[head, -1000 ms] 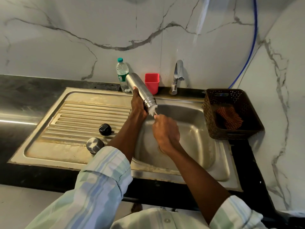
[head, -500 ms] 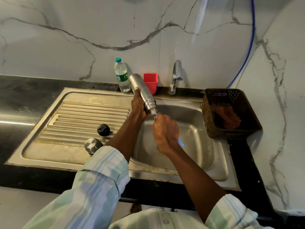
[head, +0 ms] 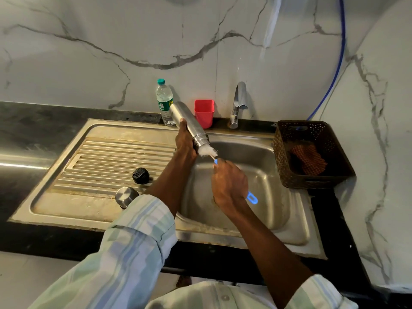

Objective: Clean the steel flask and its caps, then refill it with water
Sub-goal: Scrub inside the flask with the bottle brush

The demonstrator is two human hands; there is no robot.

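Two caps, one steel and one black, sit on the sink's drainboard. Right hand grips one blue-handled brush; left hand clasps one tilted steel flask over the basin, white bristles at its mouth.

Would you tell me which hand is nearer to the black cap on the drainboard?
Left. The left hand grips the flask just right of the black cap; the right hand is farther right, over the basin.
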